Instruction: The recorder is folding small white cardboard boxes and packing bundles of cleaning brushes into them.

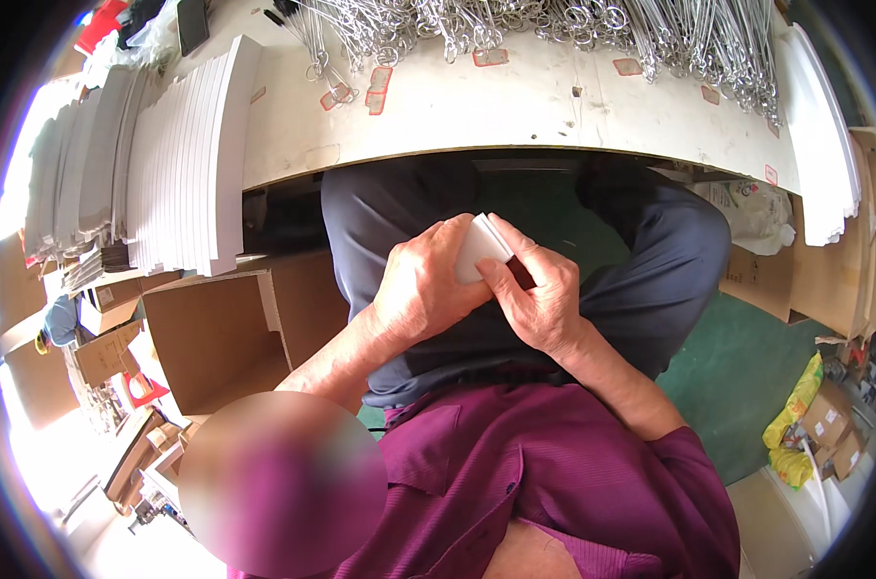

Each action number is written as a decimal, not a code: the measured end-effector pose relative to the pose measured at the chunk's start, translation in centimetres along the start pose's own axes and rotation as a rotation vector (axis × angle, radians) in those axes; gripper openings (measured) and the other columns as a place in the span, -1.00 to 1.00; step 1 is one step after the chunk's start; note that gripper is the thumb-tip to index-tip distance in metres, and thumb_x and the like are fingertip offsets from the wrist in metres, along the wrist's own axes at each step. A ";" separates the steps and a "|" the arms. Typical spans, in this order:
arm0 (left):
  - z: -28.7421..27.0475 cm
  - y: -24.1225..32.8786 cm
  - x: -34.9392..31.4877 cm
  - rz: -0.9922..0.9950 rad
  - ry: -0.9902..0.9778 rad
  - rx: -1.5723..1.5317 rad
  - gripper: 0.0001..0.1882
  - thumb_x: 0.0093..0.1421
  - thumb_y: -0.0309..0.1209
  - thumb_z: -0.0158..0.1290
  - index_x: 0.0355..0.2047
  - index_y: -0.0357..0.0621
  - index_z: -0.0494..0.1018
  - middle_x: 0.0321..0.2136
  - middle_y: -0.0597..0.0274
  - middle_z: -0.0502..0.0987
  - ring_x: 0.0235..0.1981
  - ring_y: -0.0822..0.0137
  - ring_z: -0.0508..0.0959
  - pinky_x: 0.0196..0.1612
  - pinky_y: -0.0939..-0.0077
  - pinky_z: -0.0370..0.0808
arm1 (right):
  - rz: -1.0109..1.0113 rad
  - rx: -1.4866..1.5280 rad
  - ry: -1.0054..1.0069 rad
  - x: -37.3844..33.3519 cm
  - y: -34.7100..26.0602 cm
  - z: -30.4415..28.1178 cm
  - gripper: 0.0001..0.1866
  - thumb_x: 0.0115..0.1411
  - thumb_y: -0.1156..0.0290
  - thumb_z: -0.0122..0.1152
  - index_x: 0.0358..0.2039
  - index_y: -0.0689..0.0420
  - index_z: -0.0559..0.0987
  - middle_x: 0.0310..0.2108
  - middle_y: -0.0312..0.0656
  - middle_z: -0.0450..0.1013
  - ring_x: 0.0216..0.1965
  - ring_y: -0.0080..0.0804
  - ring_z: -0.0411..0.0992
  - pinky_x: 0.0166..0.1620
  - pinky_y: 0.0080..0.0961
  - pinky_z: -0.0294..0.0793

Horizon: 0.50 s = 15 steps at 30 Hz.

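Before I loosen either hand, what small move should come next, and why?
Perhaps lift the small white piece over the table first: your left hand and right hand hold it above your dark trousers, short of the table's edge, so letting go there could drop it.

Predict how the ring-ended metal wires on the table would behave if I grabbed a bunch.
The ring-ended metal wires would probably snag, since their ends overlap in heaps. They're likely stiff, as many run fairly straight. Their shine suggests they might feel slippery.
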<state>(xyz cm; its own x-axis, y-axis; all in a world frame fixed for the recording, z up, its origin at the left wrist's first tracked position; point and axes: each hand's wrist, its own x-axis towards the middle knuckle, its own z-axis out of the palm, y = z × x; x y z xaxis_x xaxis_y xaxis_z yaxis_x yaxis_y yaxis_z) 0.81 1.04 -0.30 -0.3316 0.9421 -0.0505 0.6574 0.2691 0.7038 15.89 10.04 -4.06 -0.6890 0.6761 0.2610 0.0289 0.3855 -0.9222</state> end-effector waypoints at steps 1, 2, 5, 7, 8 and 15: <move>0.1 -0.1 -0.1 0.000 0.006 0.006 -0.46 0.05 -0.28 0.31 -0.01 -0.32 0.46 -0.23 -0.17 0.64 -0.20 -0.16 0.68 -0.17 0.05 0.66 | 0.000 0.000 -0.001 0.0 0.0 0.1 -0.53 0.31 0.39 0.39 0.19 0.27 0.56 -0.36 -0.07 0.64 -0.45 -0.51 0.56 -0.35 -0.53 0.54; 0.1 -0.1 -0.1 -0.001 0.011 0.013 -0.45 0.04 -0.28 0.31 -0.01 -0.33 0.46 -0.23 -0.17 0.64 -0.20 -0.16 0.68 -0.16 0.05 0.66 | -0.027 -0.011 0.005 0.0 -0.1 0.2 -0.51 0.27 0.42 0.41 0.18 0.30 0.55 -0.42 -0.05 0.60 -0.49 -0.39 0.57 -0.39 -0.49 0.53; 0.0 -0.1 -0.2 -0.033 -0.021 -0.001 -0.45 0.04 -0.28 0.31 -0.01 -0.34 0.46 -0.23 -0.18 0.64 -0.20 -0.16 0.68 -0.16 0.04 0.66 | -0.051 -0.037 -0.005 -0.1 0.0 0.3 -0.50 0.23 0.48 0.42 0.16 0.34 0.55 -0.48 -0.02 0.57 -0.51 -0.28 0.59 -0.42 -0.44 0.53; 0.3 -0.4 -0.4 -0.019 0.001 0.016 -0.45 0.04 -0.29 0.31 -0.01 -0.34 0.46 -0.24 -0.17 0.64 -0.21 -0.15 0.68 -0.17 0.04 0.66 | -0.056 -0.044 -0.022 -0.1 0.0 0.4 -0.51 0.23 0.49 0.41 0.15 0.35 0.55 -0.47 -0.01 0.57 -0.51 -0.28 0.59 -0.42 -0.44 0.53; 0.4 -0.5 -0.5 -0.005 0.019 0.029 -0.45 0.04 -0.29 0.32 -0.02 -0.35 0.46 -0.25 -0.17 0.64 -0.22 -0.15 0.68 -0.17 0.04 0.66 | -0.025 0.005 -0.023 -0.1 -0.1 0.3 -0.52 0.24 0.51 0.40 0.15 0.36 0.55 -0.45 0.00 0.58 -0.49 -0.30 0.60 -0.41 -0.44 0.54; 0.3 -0.3 0.2 -0.053 -0.004 0.022 -0.52 0.02 -0.29 0.38 -0.12 -0.29 0.50 -0.32 -0.11 0.63 -0.28 -0.13 0.68 -0.26 0.12 0.63 | 0.110 0.091 -0.068 0.4 -0.3 0.1 -0.53 0.26 0.52 0.37 0.17 0.34 0.54 -0.37 -0.02 0.60 -0.47 -0.44 0.56 -0.38 -0.51 0.54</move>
<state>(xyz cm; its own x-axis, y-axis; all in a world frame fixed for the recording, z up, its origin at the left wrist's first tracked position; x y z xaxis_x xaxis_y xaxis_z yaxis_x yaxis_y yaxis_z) 0.73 1.22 -0.76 -0.3642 0.9269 -0.0901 0.6535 0.3233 0.6844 15.54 10.10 -3.68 -0.7327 0.6659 0.1402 0.0431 0.2510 -0.9670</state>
